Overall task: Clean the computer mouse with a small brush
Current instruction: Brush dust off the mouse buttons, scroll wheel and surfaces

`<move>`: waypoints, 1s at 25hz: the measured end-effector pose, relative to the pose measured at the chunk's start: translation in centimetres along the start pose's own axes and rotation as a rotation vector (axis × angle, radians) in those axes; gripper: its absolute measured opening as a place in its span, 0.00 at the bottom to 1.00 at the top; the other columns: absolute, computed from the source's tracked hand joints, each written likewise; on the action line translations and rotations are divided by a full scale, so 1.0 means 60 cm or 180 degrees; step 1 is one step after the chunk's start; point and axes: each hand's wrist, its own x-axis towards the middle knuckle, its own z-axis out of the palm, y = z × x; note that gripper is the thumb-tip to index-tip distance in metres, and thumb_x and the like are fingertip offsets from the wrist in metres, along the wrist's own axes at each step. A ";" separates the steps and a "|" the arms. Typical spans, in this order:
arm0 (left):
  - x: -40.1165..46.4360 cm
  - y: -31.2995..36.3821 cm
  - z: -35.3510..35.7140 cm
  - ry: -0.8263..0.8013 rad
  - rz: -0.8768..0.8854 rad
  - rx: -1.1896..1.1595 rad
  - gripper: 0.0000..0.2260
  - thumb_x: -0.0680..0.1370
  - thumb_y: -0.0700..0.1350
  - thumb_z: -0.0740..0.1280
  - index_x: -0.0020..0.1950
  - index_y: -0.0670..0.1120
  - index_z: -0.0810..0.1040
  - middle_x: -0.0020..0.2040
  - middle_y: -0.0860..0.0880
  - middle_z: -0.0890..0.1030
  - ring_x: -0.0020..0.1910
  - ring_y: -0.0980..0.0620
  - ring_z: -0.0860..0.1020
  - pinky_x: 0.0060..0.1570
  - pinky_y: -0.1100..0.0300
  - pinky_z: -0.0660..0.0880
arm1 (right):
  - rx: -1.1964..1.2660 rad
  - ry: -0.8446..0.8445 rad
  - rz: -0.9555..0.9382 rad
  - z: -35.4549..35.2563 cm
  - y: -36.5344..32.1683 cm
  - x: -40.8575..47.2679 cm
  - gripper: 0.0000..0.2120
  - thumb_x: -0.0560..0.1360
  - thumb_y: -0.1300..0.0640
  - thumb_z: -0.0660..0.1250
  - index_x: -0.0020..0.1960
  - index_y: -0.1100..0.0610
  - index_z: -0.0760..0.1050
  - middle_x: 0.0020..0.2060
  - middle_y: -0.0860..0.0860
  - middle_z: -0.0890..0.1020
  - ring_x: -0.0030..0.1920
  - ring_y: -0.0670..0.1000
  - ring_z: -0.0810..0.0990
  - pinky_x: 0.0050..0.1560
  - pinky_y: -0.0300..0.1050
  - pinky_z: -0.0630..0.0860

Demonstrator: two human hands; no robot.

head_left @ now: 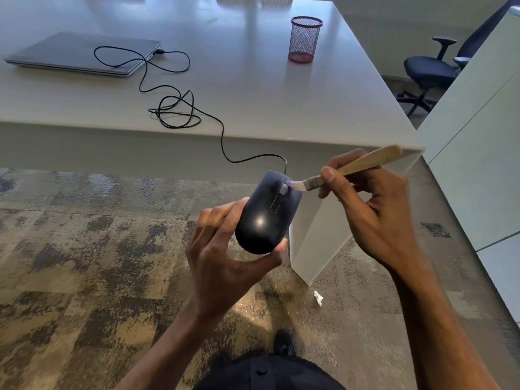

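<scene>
Office floor with mottled brown-grey carpet (pixel 84 263); a white desk (pixel 253 88) fills the upper half of the head view, its corner panel dropping to the floor at centre-right.

Mouse (pixel 267 213): one, black, held in the air in front of the desk edge, above the carpet, not resting on anything. I read its long axis as running from lower-left to upper-right, slightly tilted off vertical in frame. The cable end points up and away from the person, toward the desk; the rounded palm end points back toward the body. Top face with scroll wheel faces the camera.

Left hand (pixel 225 257): fingers curled along the mouse's left side, thumb under the palm end. Clamped on the mouse.

Right hand (pixel 374 209): pinching one small brush (pixel 349 167), wooden handle angled up to the right, pale bristles pointing left and touching the mouse near the scroll wheel.

Cable (pixel 180 108): one, black, runs from the mouse's front up over the desk edge, loops in a loose coil and reaches the side of the laptop (pixel 81 54).

Count on desk: one closed grey laptop, one red mesh pen cup (pixel 305 39). One dark office chair (pixel 430 68) beyond the desk. One scrap of white paper (pixel 318 298) on the carpet.
</scene>
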 end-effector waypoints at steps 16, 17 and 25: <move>-0.012 -0.004 0.009 -0.0066 0.0123 0.0242 0.29 0.67 0.59 0.75 0.56 0.37 0.81 0.51 0.44 0.82 0.49 0.50 0.76 0.48 0.60 0.73 | 0.0159 0.0621 0.0325 0.022 -0.008 -0.003 0.06 0.79 0.52 0.65 0.48 0.53 0.77 0.38 0.39 0.82 0.38 0.39 0.84 0.39 0.28 0.77; -0.011 -0.005 0.009 -0.0060 0.0135 0.0247 0.29 0.67 0.59 0.75 0.56 0.37 0.81 0.51 0.43 0.82 0.49 0.50 0.76 0.48 0.60 0.74 | 0.0140 0.0611 0.0362 0.026 -0.009 -0.004 0.07 0.79 0.51 0.65 0.48 0.54 0.77 0.38 0.39 0.82 0.39 0.38 0.84 0.39 0.27 0.77; -0.012 -0.006 0.008 -0.0068 0.0172 0.0339 0.28 0.68 0.58 0.74 0.56 0.37 0.80 0.51 0.43 0.82 0.47 0.47 0.79 0.48 0.59 0.74 | 0.0189 0.0263 0.0357 0.028 -0.014 -0.007 0.09 0.79 0.52 0.66 0.46 0.56 0.79 0.35 0.41 0.83 0.37 0.39 0.84 0.39 0.27 0.77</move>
